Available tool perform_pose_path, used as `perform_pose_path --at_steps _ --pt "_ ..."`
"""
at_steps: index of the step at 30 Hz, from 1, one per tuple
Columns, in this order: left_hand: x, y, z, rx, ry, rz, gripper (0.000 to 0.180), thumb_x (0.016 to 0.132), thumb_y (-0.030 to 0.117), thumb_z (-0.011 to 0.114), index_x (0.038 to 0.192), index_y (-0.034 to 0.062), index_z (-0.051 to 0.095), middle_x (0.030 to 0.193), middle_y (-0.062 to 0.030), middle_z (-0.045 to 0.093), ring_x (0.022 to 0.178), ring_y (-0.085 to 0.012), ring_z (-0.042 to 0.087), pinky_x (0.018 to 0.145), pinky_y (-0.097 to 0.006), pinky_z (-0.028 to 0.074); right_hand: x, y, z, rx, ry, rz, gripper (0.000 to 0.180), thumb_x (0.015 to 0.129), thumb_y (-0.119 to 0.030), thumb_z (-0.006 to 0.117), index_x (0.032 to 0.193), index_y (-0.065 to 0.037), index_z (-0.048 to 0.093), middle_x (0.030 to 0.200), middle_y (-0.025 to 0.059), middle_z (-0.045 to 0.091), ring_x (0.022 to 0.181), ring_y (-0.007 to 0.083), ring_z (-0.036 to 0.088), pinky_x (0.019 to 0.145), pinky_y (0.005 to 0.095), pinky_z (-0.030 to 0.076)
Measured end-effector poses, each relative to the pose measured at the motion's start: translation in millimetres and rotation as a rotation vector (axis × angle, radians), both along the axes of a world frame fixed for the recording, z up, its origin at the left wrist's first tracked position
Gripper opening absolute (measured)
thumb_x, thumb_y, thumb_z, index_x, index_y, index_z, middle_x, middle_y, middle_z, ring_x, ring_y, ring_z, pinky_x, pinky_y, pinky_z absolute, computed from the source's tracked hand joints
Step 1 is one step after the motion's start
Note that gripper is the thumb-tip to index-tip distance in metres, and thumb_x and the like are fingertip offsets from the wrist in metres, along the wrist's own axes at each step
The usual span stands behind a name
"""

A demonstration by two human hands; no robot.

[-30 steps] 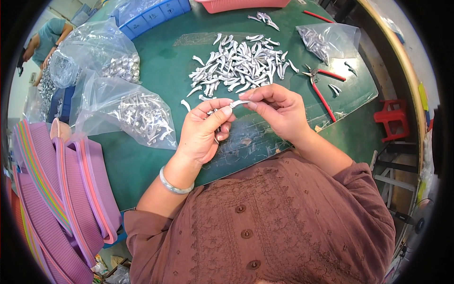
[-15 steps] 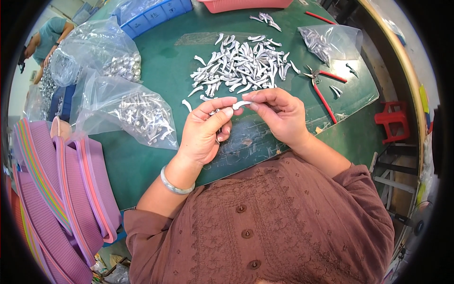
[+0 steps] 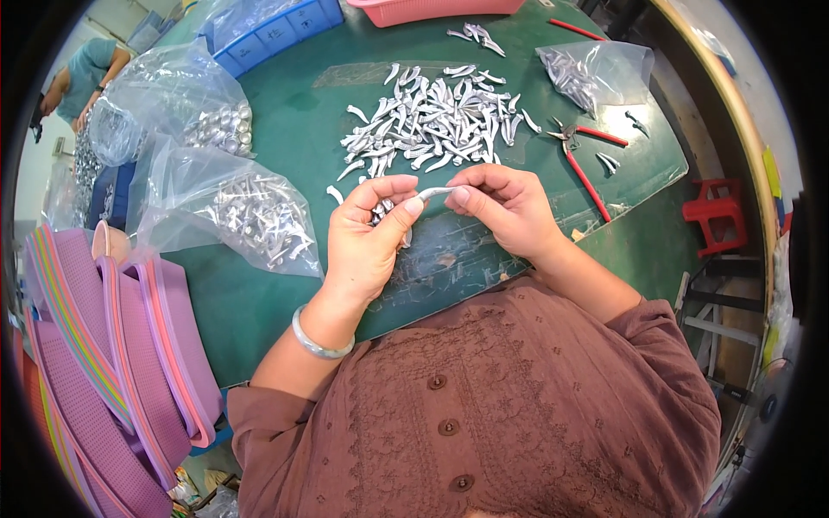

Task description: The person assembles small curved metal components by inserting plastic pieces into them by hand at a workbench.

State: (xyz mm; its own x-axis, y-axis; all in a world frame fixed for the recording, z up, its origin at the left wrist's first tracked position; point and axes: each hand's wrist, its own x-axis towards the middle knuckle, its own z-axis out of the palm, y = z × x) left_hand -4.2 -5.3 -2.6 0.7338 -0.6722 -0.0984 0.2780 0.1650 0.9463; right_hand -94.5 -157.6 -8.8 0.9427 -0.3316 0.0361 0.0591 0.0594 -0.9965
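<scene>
A small curved silver metal piece point(image 3: 437, 191) is stretched between my two hands, over the front of the green table point(image 3: 294, 112). The thumb and fingers of my left hand point(image 3: 363, 242) pinch one end, while several more small silver parts point(image 3: 381, 211) rest inside its curled fingers. At the other end, the thumb and forefinger of my right hand point(image 3: 511, 211) close on the tip. Just beyond my hands lies a loose pile of similar curved silver pieces point(image 3: 440, 121). One single piece point(image 3: 335, 194) lies close to my left fingers.
Red-handled pliers point(image 3: 587, 183) lie open at right, near a clear bag of silver pieces point(image 3: 596, 73). Left are more filled plastic bags point(image 3: 259, 216) and stacked purple baskets point(image 3: 173, 345). Blue point(image 3: 281, 39) and pink point(image 3: 432, 10) bins stand at the back. Someone else point(image 3: 91, 73) works far left.
The held piece has turned and now shows a slimmer side. My left fingers have opened a little, showing more of the silver parts in the palm. The whole view has shifted slightly.
</scene>
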Motion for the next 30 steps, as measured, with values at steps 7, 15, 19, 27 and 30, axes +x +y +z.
perform_pose_path --at_steps 7,15,19,27,30 --pt "0.2 0.7 -1.9 0.022 -0.082 0.004 0.024 0.077 0.002 0.060 0.100 0.0012 0.055 0.082 -0.0028 0.057 0.058 -0.0016 0.046 0.049 -0.013 0.035 0.0 1.1 0.9 0.038 0.000 0.018 0.012 0.081 -0.009 0.057 0.088 0.002 0.058 0.071 -0.0030 0.055 0.061 0.0001 0.045 0.053 0.0150 0.037" --pt "-3.3 -1.8 -3.8 0.087 -0.356 -0.012 0.025 0.077 0.000 0.060 0.102 0.0007 0.055 0.081 -0.0006 0.056 0.064 -0.0031 0.047 0.054 -0.015 0.037 -1.0 -2.1 3.6 -0.236 -0.096 0.042 0.010 0.077 -0.008 0.060 0.084 -0.001 0.058 0.071 0.0000 0.055 0.061 0.0042 0.048 0.054 0.0184 0.040" --pt "-6.0 0.0 -5.2 0.123 -0.287 -0.057 0.024 0.077 0.000 0.058 0.101 0.0005 0.055 0.079 -0.0015 0.057 0.057 -0.0022 0.044 0.048 -0.014 0.034 -7.7 -13.5 9.3 -0.777 -0.305 0.039 0.012 0.069 -0.003 0.063 0.081 -0.001 0.059 0.071 0.0087 0.056 0.063 0.0210 0.054 0.057 0.0285 0.043" --pt "-0.7 1.7 -2.0 0.072 0.124 -0.098 0.019 0.080 0.004 0.057 0.098 0.0002 0.056 0.075 -0.0062 0.059 0.048 -0.0033 0.043 0.043 -0.015 0.035 -63.7 -120.6 7.5 -0.778 -0.062 -0.681 0.011 0.072 -0.009 0.062 0.081 -0.002 0.061 0.070 0.0070 0.058 0.060 0.0150 0.055 0.056 0.0281 0.044" --pt "0.7 0.8 0.2 0.054 0.223 -0.127 0.015 0.082 0.006 0.055 0.096 0.0014 0.056 0.070 -0.0043 0.056 0.049 -0.0042 0.043 0.042 -0.016 0.033 -91.8 -188.6 -4.2 -0.877 0.122 -0.983 0.014 0.074 -0.013 0.060 0.083 -0.002 0.063 0.072 0.0088 0.059 0.061 0.0173 0.056 0.057 0.0277 0.045"
